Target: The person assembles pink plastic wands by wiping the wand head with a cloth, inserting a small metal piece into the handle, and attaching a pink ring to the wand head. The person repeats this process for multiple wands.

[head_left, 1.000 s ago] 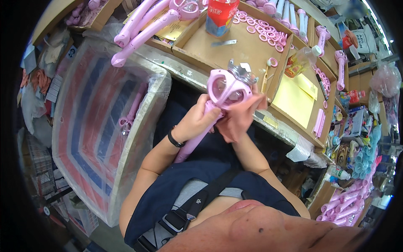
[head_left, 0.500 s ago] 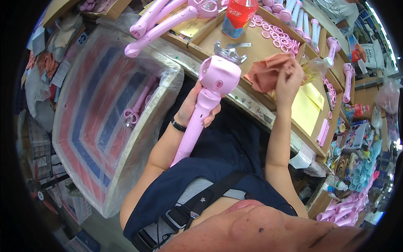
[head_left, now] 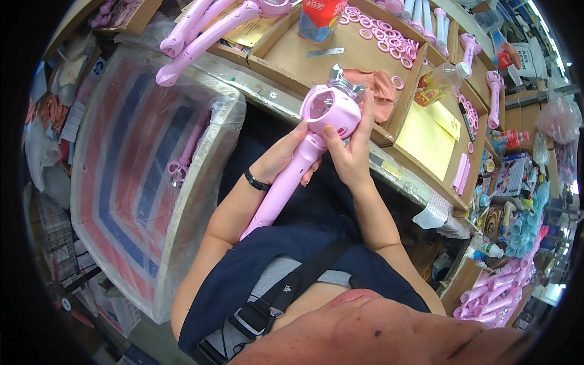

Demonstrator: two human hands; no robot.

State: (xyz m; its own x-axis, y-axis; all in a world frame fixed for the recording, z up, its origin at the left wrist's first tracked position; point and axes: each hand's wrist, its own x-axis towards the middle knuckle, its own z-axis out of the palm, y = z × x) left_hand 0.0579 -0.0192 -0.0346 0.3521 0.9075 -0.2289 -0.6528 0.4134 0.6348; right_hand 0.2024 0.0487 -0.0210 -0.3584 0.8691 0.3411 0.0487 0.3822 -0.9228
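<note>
left hand (head_left: 281,159) wraps pink wand (head_left: 298,163), right hand (head_left: 351,153) cups its head. beyond wand: cardboard tray (head_left: 277,73) edge, red-labelled bottle (head_left: 320,22).

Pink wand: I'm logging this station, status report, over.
Left hand around pink wand, right hand cupping its head. Silver crown on top. Orange cloth beyond crown, not covering wand.

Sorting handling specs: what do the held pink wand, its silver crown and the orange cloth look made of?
Pink wand: probably moulded plastic, satin; even colour, soft highlights.
Silver crown: mirror-bright reflections; metal or chrome-plated plastic, can't tell.
Orange cloth: likely fabric, matte; soft folds.
</note>
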